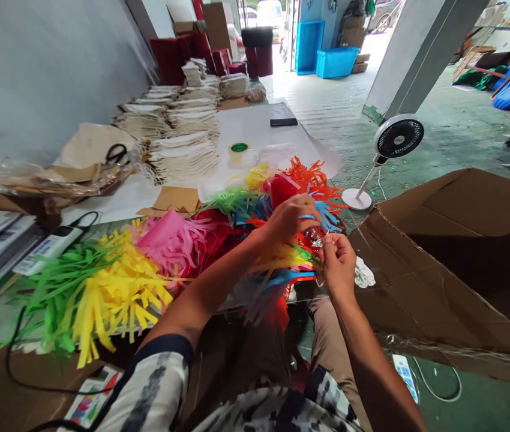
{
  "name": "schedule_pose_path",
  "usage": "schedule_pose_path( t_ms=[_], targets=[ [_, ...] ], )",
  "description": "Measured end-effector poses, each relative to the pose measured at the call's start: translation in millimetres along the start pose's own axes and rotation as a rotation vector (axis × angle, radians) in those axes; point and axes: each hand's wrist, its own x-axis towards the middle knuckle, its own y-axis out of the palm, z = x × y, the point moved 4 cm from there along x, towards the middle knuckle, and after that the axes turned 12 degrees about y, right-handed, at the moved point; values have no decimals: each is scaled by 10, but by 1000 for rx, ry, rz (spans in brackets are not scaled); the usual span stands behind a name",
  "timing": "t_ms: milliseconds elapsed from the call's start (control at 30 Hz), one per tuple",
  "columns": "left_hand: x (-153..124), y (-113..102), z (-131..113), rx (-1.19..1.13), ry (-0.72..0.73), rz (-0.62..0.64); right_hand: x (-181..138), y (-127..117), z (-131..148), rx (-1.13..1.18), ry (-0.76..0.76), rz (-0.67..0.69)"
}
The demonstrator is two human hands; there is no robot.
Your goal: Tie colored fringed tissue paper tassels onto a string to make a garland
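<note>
Colourful fringed paper tassels lie across the table in front of me: a green one (pixel 57 282), a yellow one (pixel 120 282), a pink one (pixel 174 240) and an orange one (pixel 309 177). My left hand (pixel 291 217) is closed, its fingers curled above the right end of the pile; what they hold is hidden. My right hand (pixel 338 261) pinches the edge of a shiny, crinkled clear piece (pixel 313 236), perhaps plastic film, between thumb and forefinger. Below both hands hang multicoloured strips (pixel 282 279), partly blurred.
A large open cardboard box (pixel 417 264) stands at my right, with a white fan (pixel 399 138) behind it. Stacked cream bundles (pixel 183 153), a tape roll (pixel 239 151), a black phone-like slab (pixel 283 122) and black-handled scissors (pixel 116 154) lie farther back. A black cable (pixel 12 360) runs at the left.
</note>
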Motion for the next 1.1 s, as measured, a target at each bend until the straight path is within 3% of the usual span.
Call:
schedule_pose_path(
  t_ms=[67,133,233,333,467,533,967,1100],
  targets=[
    [94,-199,56,-207,-106,-275,-34,-5,58,5,-33,-7],
    [163,-378,86,-396,-215,-459,-74,-4,123,-4,-75,-12],
    [188,-538,51,-575,-312,-538,-122,2,199,-22,-117,-17],
    [108,-504,-47,-595,-337,-435,-141,17,254,-59,-152,-34],
    [-70,-214,-204,-605,-374,-155,-119,64,323,-74,-208,-62],
    [-145,-93,-269,-651,-400,-85,-99,88,340,-63,-219,-68],
    [-414,59,-226,-968,-551,-10,-41,177,219,-77,-200,136],
    [-449,22,-221,-917,-554,-71,-25,171,256,-102,-196,100]
  ],
)
